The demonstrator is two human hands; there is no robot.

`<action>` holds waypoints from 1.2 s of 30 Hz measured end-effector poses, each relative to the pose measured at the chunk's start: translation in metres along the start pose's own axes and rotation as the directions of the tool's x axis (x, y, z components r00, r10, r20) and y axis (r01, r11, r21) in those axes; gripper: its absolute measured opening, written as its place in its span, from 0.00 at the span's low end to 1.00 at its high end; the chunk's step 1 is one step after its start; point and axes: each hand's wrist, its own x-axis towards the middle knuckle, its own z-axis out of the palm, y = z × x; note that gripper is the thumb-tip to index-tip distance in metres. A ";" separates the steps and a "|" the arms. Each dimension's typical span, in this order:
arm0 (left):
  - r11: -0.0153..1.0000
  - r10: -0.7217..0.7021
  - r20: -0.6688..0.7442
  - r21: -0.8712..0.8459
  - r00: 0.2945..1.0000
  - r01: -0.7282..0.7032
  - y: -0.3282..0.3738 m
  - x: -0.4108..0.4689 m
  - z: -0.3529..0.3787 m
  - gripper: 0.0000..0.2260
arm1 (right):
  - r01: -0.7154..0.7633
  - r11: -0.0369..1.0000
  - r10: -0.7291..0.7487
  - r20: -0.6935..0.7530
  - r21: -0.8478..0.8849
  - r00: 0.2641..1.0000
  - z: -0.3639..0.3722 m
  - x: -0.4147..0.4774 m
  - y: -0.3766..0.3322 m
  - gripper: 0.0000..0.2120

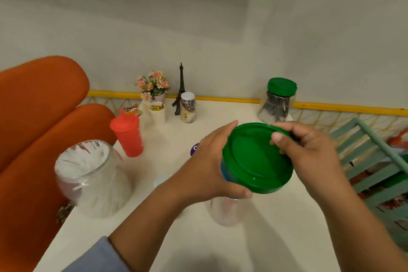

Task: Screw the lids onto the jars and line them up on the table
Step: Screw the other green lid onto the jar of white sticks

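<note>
A clear plastic jar is held up above the white table in the middle of the view. A wide green lid sits tilted on its mouth. My left hand wraps the jar's neck just under the lid. My right hand pinches the lid's far rim, thumb on top. A large clear jar without a lid stands at the left. A jar with a green lid stands at the far right edge. A small white-capped jar stands at the back.
A red lidded tumbler stands behind the open jar. White cups, a flower pot and a small tower model line the back. An orange seat is left, a green slatted chair right.
</note>
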 end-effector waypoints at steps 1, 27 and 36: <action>1.000 -0.002 -0.036 -0.031 0.999 0.001 -0.008 -0.007 -0.007 0.52 | 0.007 0.999 -0.008 0.026 0.031 1.000 0.015 0.000 -0.007 0.16; 0.968 -0.153 -0.494 -0.249 0.856 0.030 -0.185 -0.149 -0.155 0.59 | 0.297 0.827 0.044 0.581 -0.478 0.813 0.305 0.019 -0.079 0.25; 0.881 -0.378 -0.508 -0.455 0.774 0.131 -0.252 -0.154 -0.135 0.60 | 0.156 0.866 0.115 0.493 -0.474 0.862 0.324 0.052 -0.060 0.32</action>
